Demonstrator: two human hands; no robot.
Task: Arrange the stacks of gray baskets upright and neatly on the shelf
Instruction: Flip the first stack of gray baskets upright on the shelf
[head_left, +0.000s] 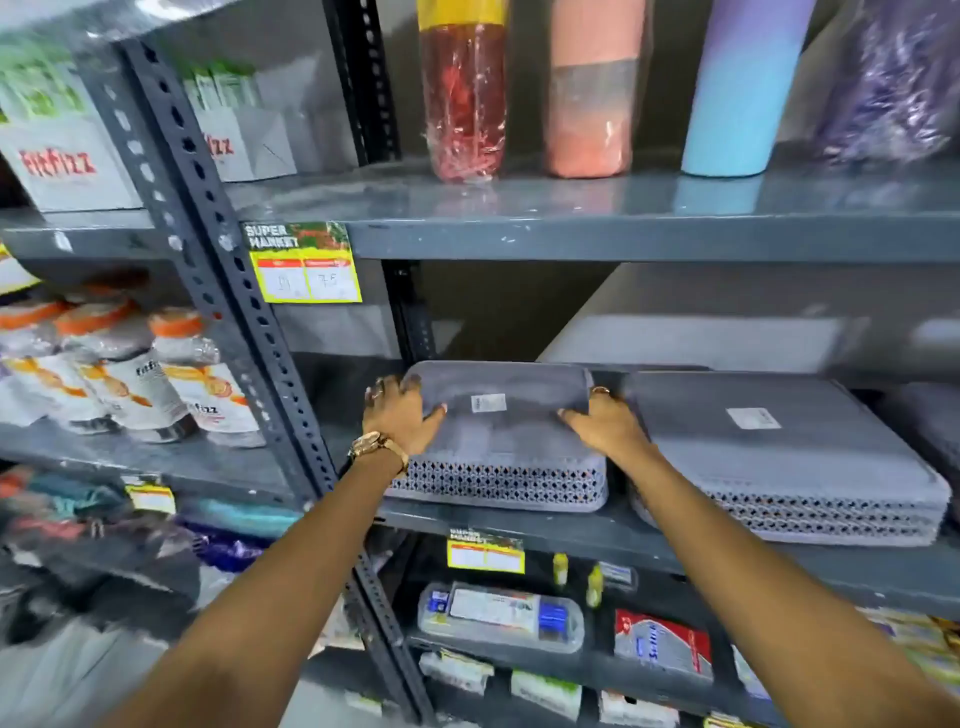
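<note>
A small stack of gray perforated baskets (498, 447) lies upside down at the left end of the middle shelf (571, 535), a white sticker on its base. My left hand (402, 413) grips its left edge and my right hand (605, 421) grips its right edge. To its right lies a larger stack of gray baskets (779, 457), also base up, touching or nearly touching my right hand. A further gray stack (935, 426) shows at the far right edge, mostly cut off.
The shelf above (623, 228) carries wrapped bottles and tumblers (737, 88). A slotted upright post (249, 332) stands just left of the baskets, with shaker bottles (156, 374) beyond it. Packaged goods (498, 616) fill the shelf below. Yellow price tags (306, 265) hang on shelf edges.
</note>
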